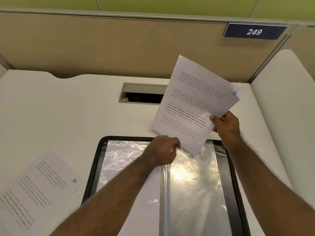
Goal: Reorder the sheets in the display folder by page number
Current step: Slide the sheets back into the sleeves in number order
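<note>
A black display folder (95,160) lies open on the white desk, its clear plastic sleeves facing up. My right hand (226,124) grips a printed sheet marked 9 (192,103) by its right edge and holds it tilted above the folder's top edge. The sheet's lowest corner touches or dips into the mouth of the right-hand sleeve (196,181). My left hand (163,150) pinches the top edge of that sleeve. Another printed sheet, marked 10 (34,189), lies flat on the desk left of the folder.
A cable hatch (141,93) is sunk into the desk behind the folder. Beige partition walls close the desk at the back and right, with a sign reading 249 (254,31). The white desk (59,108) spreads to the left.
</note>
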